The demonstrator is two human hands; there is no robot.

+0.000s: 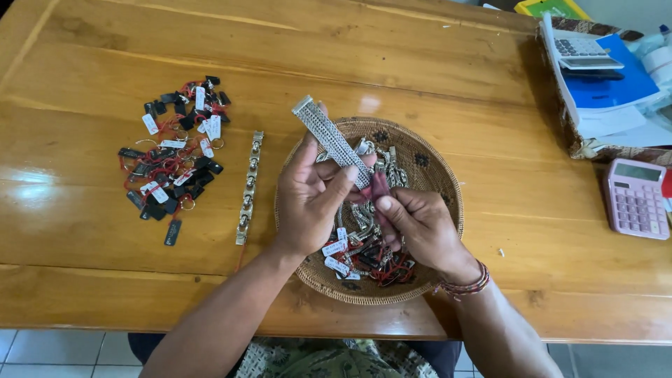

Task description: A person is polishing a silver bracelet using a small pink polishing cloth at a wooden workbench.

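We see a varnished wooden bench [434, 77] carrying a round woven rattan basket [437, 182], which holds a heap of silver chain bracelets with small white tags and red strings [360, 245]. At the bench's far right corner a patterned open box [581, 143] holds blue and white papers beneath a grey calculator [584, 50]; a pink calculator [635, 198] lies near it. Left of the basket lie a pile of black and white tags on red strings [175, 157] and one linked silver bracelet [248, 187]. Over the basket, our left hand [308, 199] grips a wide silver mesh bracelet [330, 138], while our right hand [420, 227] pinches a dark red piece at its lower end.
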